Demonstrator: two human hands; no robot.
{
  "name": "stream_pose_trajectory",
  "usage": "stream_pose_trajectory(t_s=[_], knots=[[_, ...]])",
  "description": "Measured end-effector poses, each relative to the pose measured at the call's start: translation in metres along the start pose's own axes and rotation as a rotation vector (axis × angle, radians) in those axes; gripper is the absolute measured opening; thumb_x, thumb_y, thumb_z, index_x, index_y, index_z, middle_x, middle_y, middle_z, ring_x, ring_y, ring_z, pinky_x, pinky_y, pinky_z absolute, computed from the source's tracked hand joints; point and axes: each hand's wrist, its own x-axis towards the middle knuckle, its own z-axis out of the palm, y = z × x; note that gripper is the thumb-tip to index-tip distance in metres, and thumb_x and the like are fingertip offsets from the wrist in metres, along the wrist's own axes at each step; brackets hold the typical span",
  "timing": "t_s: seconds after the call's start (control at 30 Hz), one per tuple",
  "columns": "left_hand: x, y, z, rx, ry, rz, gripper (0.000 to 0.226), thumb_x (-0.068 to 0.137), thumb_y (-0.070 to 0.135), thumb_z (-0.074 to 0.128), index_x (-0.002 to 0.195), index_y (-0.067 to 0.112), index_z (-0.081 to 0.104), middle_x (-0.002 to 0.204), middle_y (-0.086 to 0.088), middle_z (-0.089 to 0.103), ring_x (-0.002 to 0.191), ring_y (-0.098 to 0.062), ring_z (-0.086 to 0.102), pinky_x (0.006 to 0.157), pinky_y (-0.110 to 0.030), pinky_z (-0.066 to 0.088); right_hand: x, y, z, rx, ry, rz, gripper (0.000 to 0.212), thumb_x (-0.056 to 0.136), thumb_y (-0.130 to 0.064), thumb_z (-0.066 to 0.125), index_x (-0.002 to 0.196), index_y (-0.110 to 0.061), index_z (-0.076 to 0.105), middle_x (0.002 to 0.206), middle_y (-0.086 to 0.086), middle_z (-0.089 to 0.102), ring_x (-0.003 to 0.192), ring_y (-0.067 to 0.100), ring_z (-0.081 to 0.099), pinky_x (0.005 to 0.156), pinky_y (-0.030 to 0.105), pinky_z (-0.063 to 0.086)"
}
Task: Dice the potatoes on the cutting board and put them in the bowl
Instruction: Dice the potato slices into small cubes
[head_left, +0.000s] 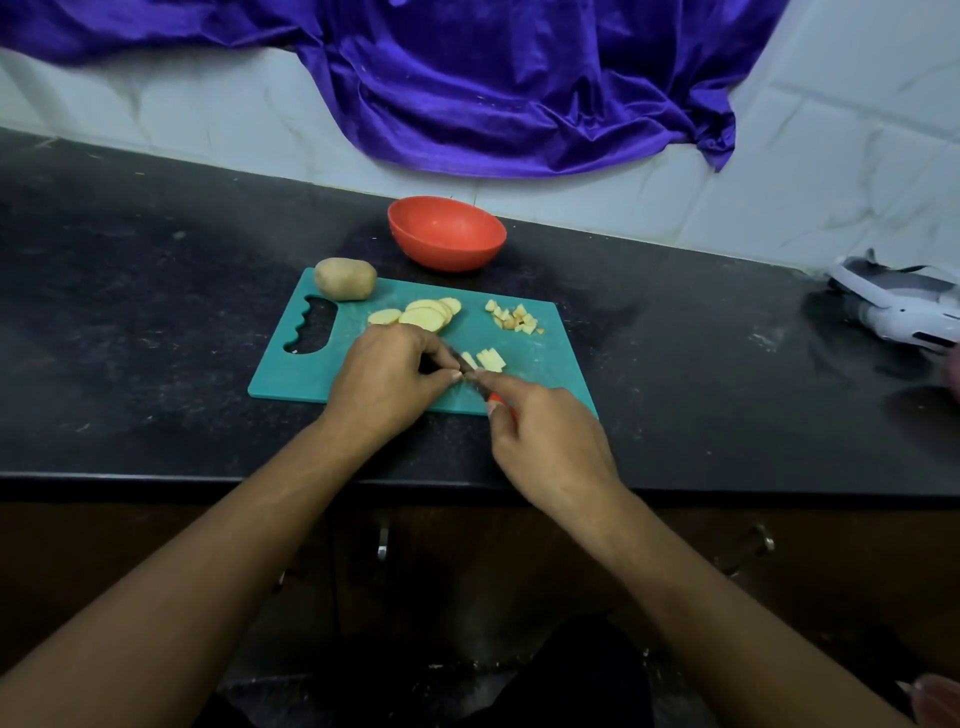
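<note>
A teal cutting board (374, 379) lies on the black counter. On its far left corner rests a whole potato (345, 278). Potato slices (422, 315) are stacked mid-board, and diced pieces (514, 318) sit near the far right. Potato strips (491, 359) lie beside the knife blade (464, 362). My right hand (550, 441) grips the knife's orange handle, index finger along the spine. My left hand (387, 379) has its fingers curled and pinches something at the blade; what it holds is hidden. The empty red bowl (447, 234) stands behind the board.
A white and grey device (898, 306) lies at the counter's right end. Purple cloth (519, 83) hangs down the tiled wall behind the bowl. The counter's front edge (208, 480) runs below the board, with cabinet handles underneath.
</note>
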Motion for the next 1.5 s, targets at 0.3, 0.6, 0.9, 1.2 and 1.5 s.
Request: stream_pose_trajectory(t_s=[0.3, 0.6, 0.9, 1.2, 1.5], knots=[[0.002, -0.004, 0.003, -0.001, 0.018, 0.003, 0.005, 0.084, 0.028, 0.083, 0.085, 0.032, 0.080, 0.084, 0.024, 0.071, 0.089, 0.000, 0.066, 0.089, -0.034, 0.056, -0.001, -0.012, 0.013, -0.294, 0.019, -0.042, 0.054, 0.108, -0.031, 0.041, 0.161, -0.033, 0.029, 0.086, -0.001, 0.053, 0.082, 0.021, 0.062, 0.062, 0.035, 0.044], [0.000, -0.003, 0.003, 0.023, 0.039, -0.008, 0.006, 0.084, 0.031, 0.082, 0.089, 0.032, 0.078, 0.092, 0.019, 0.074, 0.092, -0.002, 0.065, 0.088, -0.036, 0.056, 0.019, 0.012, 0.010, 0.285, -0.031, 0.064, 0.038, 0.107, -0.033, 0.050, 0.144, -0.042, 0.056, 0.081, -0.014, 0.062, 0.062, 0.006, 0.056, 0.056, 0.022, 0.040], [-0.001, -0.003, 0.004, 0.043, 0.039, -0.019, 0.016, 0.084, 0.034, 0.082, 0.098, 0.031, 0.075, 0.096, 0.016, 0.073, 0.096, -0.003, 0.064, 0.090, -0.036, 0.056, 0.019, 0.027, -0.010, 0.668, -0.092, 0.247, 0.034, 0.108, -0.031, 0.052, 0.141, -0.041, 0.058, 0.060, -0.001, 0.059, 0.037, 0.003, 0.042, 0.037, 0.021, 0.033], [0.007, -0.003, 0.007, 0.277, -0.079, 0.024, 0.050, 0.092, 0.051, 0.067, 0.134, 0.023, 0.063, 0.124, -0.002, 0.063, 0.118, -0.024, 0.054, 0.096, -0.044, 0.048, 0.037, 0.041, -0.017, 0.465, -0.055, 0.262, 0.020, 0.106, -0.018, 0.046, 0.124, -0.025, 0.049, 0.102, 0.001, 0.069, 0.062, 0.012, 0.063, 0.052, 0.030, 0.051], [0.015, 0.004, 0.004, 0.225, -0.120, 0.010, 0.038, 0.090, 0.047, 0.073, 0.123, 0.028, 0.071, 0.109, 0.005, 0.066, 0.099, -0.013, 0.060, 0.080, -0.033, 0.048, 0.064, 0.028, -0.005, 0.238, -0.105, 0.148, 0.028, 0.089, -0.039, 0.075, 0.085, -0.023, 0.053, 0.080, -0.004, 0.054, 0.076, 0.017, 0.054, 0.061, 0.032, 0.037]])
